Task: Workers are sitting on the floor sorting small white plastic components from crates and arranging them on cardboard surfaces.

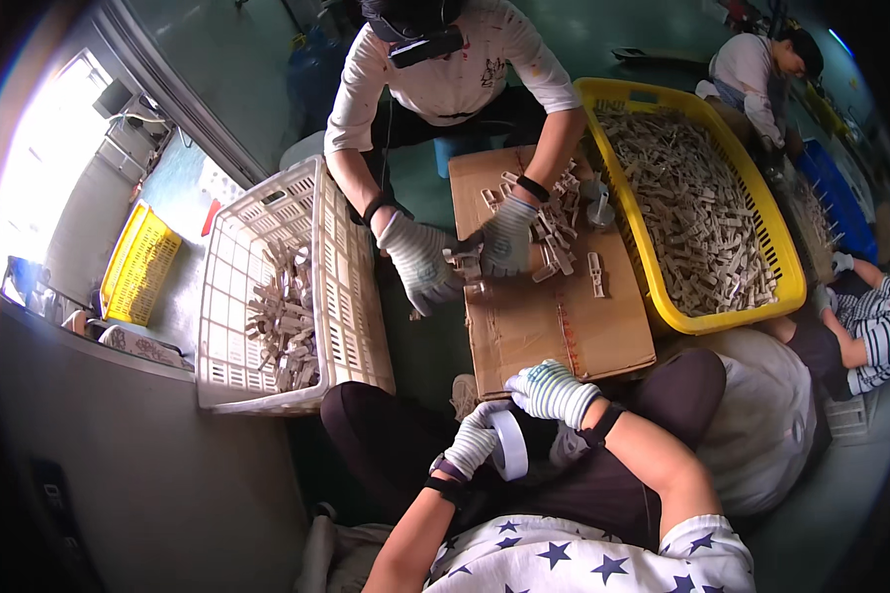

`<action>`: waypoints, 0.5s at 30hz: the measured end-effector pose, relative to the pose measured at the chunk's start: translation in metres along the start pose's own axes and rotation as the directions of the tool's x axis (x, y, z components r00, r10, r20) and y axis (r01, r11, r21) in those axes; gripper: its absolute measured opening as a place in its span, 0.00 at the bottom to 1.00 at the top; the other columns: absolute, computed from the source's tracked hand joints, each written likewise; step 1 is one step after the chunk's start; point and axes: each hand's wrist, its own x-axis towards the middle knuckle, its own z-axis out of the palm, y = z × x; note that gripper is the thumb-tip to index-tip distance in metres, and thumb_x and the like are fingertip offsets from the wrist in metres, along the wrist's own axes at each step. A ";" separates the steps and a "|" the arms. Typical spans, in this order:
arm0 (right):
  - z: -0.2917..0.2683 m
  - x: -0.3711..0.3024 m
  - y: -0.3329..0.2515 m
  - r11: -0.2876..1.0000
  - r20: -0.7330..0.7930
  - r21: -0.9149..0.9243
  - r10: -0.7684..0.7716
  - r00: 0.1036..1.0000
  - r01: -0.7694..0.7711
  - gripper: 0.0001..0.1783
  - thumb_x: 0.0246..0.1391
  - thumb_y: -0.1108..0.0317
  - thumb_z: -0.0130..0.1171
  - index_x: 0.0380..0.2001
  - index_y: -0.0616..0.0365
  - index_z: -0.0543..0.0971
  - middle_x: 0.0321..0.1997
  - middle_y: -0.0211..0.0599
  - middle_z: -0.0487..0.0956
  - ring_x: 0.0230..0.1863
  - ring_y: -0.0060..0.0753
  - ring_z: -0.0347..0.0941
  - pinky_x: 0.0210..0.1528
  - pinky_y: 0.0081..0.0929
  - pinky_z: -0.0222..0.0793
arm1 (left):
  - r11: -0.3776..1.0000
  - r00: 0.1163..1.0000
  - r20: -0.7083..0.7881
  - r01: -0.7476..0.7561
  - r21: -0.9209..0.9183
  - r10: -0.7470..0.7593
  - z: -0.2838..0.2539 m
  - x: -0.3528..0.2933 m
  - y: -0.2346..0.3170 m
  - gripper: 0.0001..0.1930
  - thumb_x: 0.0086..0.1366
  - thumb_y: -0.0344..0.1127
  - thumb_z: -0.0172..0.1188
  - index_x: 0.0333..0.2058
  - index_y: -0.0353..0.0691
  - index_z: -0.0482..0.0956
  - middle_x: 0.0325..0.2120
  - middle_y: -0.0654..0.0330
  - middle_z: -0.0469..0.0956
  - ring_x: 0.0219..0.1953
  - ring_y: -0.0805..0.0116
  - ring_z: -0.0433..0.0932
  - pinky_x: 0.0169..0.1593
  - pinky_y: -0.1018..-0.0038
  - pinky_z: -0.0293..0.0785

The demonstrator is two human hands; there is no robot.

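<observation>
My left hand (472,442), in a striped knit glove, is closed around a roll of white tape (510,447) held upright over my lap. My right hand (556,392), gloved alike, is just to the right and above it, at the near edge of a cardboard box (514,341). Its fingers are pressed together; what they hold, if anything, is too small to make out. Several pale clip-shaped parts (595,275) lie on the box. Across from me, a co-worker's two gloved hands (465,259) hold similar parts over the box's left edge.
A white crate (351,287) with more parts stands at the left. On the right, a large yellow basket (653,287) is heaped with them. A round metal piece (600,210) sits on the box. Another yellow basket (140,265) and other people are farther off.
</observation>
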 end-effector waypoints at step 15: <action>0.004 0.005 -0.013 0.955 -0.040 -0.283 -0.106 0.994 0.090 0.10 0.53 0.63 0.50 0.30 0.52 0.79 0.28 0.38 0.81 0.29 0.39 0.79 0.33 0.39 0.69 | 0.993 0.999 -0.029 0.020 -0.118 -0.024 0.004 -0.006 0.017 0.30 0.50 0.10 0.52 0.53 0.39 0.75 0.40 0.62 0.79 0.41 0.73 0.77 0.48 0.74 0.75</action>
